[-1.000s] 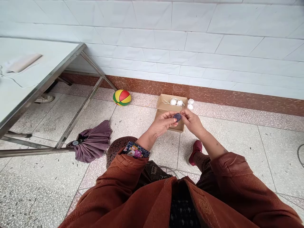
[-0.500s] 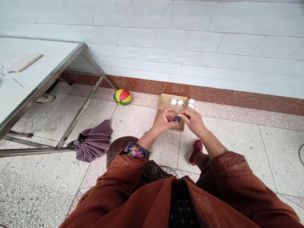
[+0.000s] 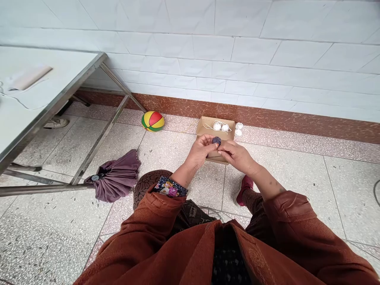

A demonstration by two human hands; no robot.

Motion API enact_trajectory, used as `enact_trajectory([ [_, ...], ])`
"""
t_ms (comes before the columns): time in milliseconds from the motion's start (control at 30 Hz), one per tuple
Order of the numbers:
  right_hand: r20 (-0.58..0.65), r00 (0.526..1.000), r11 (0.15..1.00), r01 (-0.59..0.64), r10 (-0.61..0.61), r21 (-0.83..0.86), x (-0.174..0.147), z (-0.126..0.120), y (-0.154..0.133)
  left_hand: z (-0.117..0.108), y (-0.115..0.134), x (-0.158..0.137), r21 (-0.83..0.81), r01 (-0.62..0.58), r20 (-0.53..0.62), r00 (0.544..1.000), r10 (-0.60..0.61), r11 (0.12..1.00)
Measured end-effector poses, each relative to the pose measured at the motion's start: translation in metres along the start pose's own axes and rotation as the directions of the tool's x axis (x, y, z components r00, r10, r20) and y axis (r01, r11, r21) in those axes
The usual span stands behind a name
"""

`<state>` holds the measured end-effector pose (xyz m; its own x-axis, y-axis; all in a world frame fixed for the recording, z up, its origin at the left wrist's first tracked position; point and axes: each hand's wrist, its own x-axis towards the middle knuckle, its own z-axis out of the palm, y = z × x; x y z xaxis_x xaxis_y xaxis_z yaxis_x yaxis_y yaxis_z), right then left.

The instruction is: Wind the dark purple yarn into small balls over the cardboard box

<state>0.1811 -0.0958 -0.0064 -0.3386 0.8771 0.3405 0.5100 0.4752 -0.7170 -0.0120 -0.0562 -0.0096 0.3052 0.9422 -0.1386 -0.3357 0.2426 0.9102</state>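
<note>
A small dark grey-purple ball of yarn (image 3: 216, 140) is pinched in the fingers of my left hand (image 3: 200, 152), above a cardboard box. My right hand (image 3: 237, 155) is closed against the ball's near right side, thumb and forefinger pressed together, perhaps on a strand too thin to make out. Below my hands lies the open cardboard box (image 3: 204, 122), partly hidden by them. Two white yarn balls (image 3: 221, 126) with loose strands rest in its far part. Two more white balls (image 3: 238, 129) sit on the floor just right of the box.
A yellow, red and green ball (image 3: 152, 121) lies near the wall. Left on the floor is a folded purple umbrella (image 3: 117, 176), beside a metal-framed table (image 3: 97, 59). My red shoe (image 3: 245, 190) stands right of centre. Someone's shoe (image 3: 56, 123) shows under the table.
The dark yarn ball has moved slightly left and up and been turned in my left hand. My right hand has shifted from the ball's upper side to its lower right.
</note>
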Motion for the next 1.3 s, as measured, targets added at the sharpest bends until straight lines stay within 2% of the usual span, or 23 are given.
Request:
enact_trajectory([
  [100,-0.001,0.999,0.999,0.048,-0.048,0.016,0.002,-0.006,-0.004,0.001,-0.001,-0.001,0.090,-0.006,-0.002,1.000,0.006,0.996],
  [233,-0.066,0.998,1.000,-0.003,0.005,0.026,0.009,-0.013,0.003,0.001,0.000,-0.004,0.176,0.031,0.115,0.992,-0.052,0.984],
  [367,-0.112,0.987,0.992,-0.111,0.118,0.067,0.013,-0.013,0.013,0.000,0.003,-0.006,0.108,0.051,0.213,0.974,-0.073,0.993],
  [533,-0.102,0.966,0.958,-0.214,0.236,0.188,0.012,-0.003,0.019,0.001,0.006,-0.009,0.007,0.133,0.298,0.946,-0.129,0.991],
  [600,-0.106,0.962,0.956,-0.228,0.250,0.186,0.011,0.001,0.020,0.001,0.006,-0.008,-0.039,0.144,0.268,0.955,-0.129,0.989],
  [700,-0.093,0.972,0.973,-0.208,0.217,0.101,0.006,0.006,0.016,0.000,0.003,-0.004,-0.092,0.109,0.146,0.985,-0.095,0.990],
  [833,0.021,0.997,0.997,-0.072,0.071,0.018,0.000,0.005,0.001,-0.002,-0.001,0.001,-0.065,0.051,-0.057,0.997,-0.055,0.997],
  [900,0.046,0.999,1.000,-0.012,0.011,0.028,0.001,0.001,-0.005,-0.002,-0.003,0.002,-0.007,0.033,-0.102,0.994,-0.034,0.999],
  [967,0.014,1.000,0.999,0.013,-0.014,0.042,0.004,-0.004,-0.007,-0.001,-0.003,0.000,0.065,0.028,-0.063,0.998,-0.023,0.998],
  [1100,-0.098,0.994,0.998,-0.048,0.052,0.047,0.013,-0.014,0.004,0.002,0.000,-0.007,0.155,0.054,0.162,0.984,-0.079,0.987],
  [1200,-0.141,0.979,0.987,-0.138,0.148,0.078,0.015,-0.012,0.016,0.003,0.002,-0.009,0.081,0.072,0.238,0.967,-0.089,0.994],
  [1300,-0.147,0.965,0.973,-0.202,0.217,0.112,0.013,-0.004,0.023,0.002,0.003,-0.008,-0.037,0.089,0.211,0.974,-0.079,0.995],
])
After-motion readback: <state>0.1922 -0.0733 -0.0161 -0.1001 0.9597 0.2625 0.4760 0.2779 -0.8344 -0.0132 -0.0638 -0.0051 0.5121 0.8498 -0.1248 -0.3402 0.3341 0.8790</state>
